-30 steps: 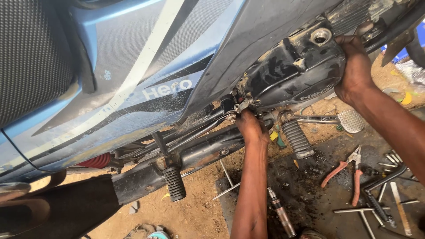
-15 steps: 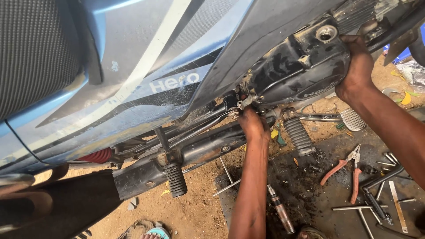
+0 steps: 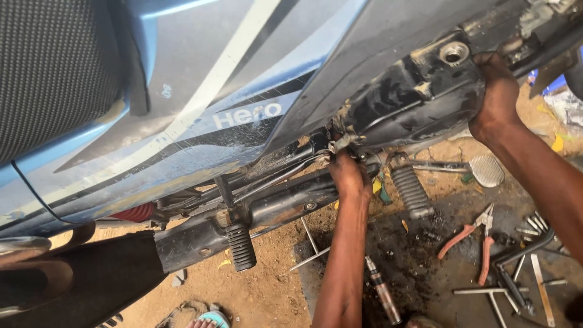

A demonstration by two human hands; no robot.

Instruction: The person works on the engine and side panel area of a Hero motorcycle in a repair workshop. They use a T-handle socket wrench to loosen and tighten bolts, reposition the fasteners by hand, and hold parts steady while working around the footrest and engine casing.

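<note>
Item: motorcycle under repair, viewed from above. Blue side panel (image 3: 182, 121) is filling the upper left of the frame; the black, grimy engine casing (image 3: 419, 103) is sitting at upper right, an open round port on top. Left hand (image 3: 349, 176) is reaching up at centre frame, fingers curled narrowly onto a small metal fitting (image 3: 340, 144) at the casing's lower edge, probably working a fastener there; whether it is pinching the part cannot be told. Right hand (image 3: 498, 97) is wrapping around the casing's right end, apparently steadying it. Ribbed footpegs (image 3: 242, 246) are hanging below the frame. Orange-handled pliers (image 3: 477, 234) and loose metal rods (image 3: 516, 285) are lying at lower right on oil-stained ground (image 3: 419, 261), seemingly kept within reach. Sandy soil (image 3: 273, 285) is lying beneath.
</note>
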